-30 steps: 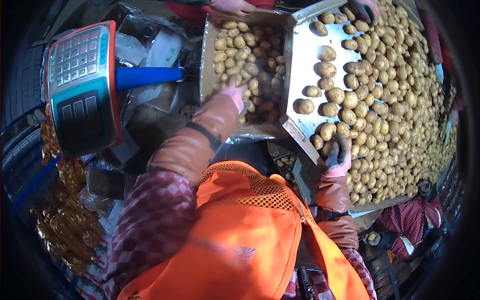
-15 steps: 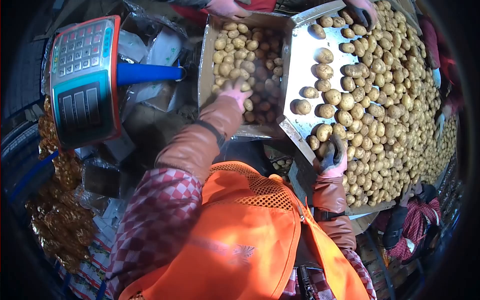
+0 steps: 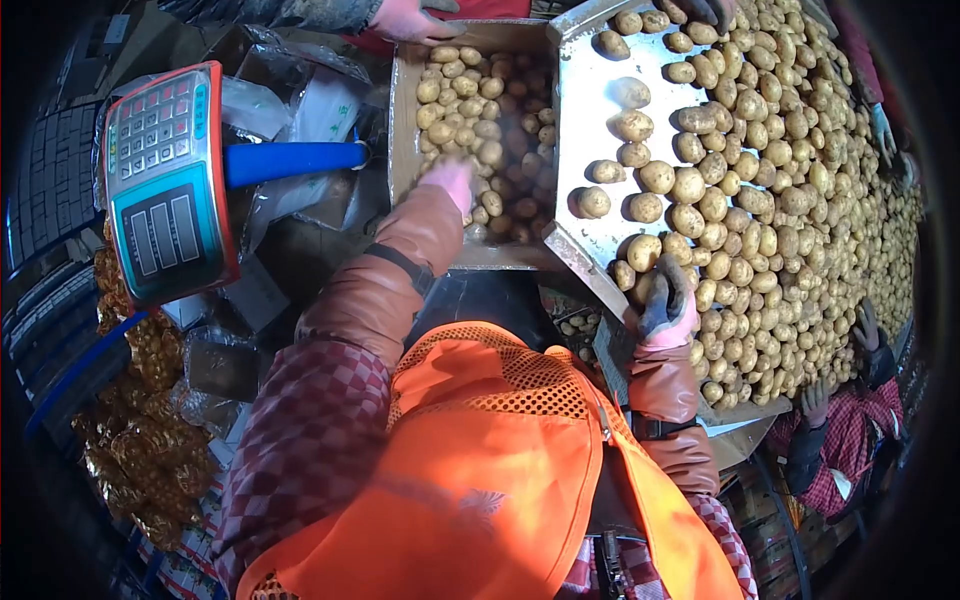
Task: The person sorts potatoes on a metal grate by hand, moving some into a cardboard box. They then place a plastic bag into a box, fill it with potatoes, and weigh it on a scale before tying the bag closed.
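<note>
A cardboard box [image 3: 404,130] holds many potatoes [image 3: 466,85]. My left hand [image 3: 452,182], in a pink glove, reaches into the box's left part against the potatoes there; its fingers are smeared by motion. At the lower left corner of the metal chute [image 3: 590,130], my right hand [image 3: 668,310] in a pink and grey glove rests on the edge of the potato heap [image 3: 770,240]. Its fingers are bent over the potatoes, and what lies under them is partly hidden.
A scale display [image 3: 165,185] on a blue post [image 3: 295,162] stands at the left. A co-worker's gloved hand [image 3: 415,20] touches the box's top edge. Another hand [image 3: 708,10] is above the chute. A co-worker [image 3: 850,440] is at the lower right. Netted bags [image 3: 150,430] lie lower left.
My left hand has moved slightly left within the box and blurred. My right hand stays by the chute corner. The co-worker's hand at the top has shifted left, and the lower-right co-worker's hands reach onto the heap.
</note>
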{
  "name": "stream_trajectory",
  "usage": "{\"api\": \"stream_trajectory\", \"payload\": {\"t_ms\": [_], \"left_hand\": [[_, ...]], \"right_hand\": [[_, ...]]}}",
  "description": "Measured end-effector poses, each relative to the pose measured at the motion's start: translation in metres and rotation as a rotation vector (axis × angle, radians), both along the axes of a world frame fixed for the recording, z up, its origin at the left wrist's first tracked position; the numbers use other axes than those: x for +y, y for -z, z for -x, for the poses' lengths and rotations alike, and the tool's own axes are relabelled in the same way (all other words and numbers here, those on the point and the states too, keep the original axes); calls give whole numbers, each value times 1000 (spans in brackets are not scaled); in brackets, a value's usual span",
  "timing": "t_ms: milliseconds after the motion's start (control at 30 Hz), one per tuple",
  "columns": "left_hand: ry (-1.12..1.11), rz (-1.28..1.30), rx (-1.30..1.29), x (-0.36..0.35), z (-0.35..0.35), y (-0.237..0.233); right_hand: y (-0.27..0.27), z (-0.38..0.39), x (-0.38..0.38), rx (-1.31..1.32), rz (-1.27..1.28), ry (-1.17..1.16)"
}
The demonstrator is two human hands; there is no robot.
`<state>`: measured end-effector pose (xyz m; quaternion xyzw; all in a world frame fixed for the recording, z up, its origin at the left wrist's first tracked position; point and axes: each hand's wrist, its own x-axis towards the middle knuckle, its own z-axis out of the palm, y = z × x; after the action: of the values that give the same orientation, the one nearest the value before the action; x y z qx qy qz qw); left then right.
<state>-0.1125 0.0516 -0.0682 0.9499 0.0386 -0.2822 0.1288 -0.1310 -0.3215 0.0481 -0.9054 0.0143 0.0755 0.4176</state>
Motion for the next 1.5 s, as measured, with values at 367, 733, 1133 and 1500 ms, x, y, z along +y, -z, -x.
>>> {"api": "stream_trajectory", "payload": {"t_ms": [367, 733, 1133, 1500], "left_hand": [[285, -227, 235, -22, -133, -36], [446, -256, 253, -9, -135, -2], [-1308, 1731, 255, -32, -24, -145], [-1228, 887, -852, 25, 97, -75]], "right_hand": [[-6, 7, 2, 51, -66, 15], [-25, -2, 12, 54, -34, 40], [29, 5, 7, 375, -974, 385], [11, 0, 7, 165, -494, 191]]}}
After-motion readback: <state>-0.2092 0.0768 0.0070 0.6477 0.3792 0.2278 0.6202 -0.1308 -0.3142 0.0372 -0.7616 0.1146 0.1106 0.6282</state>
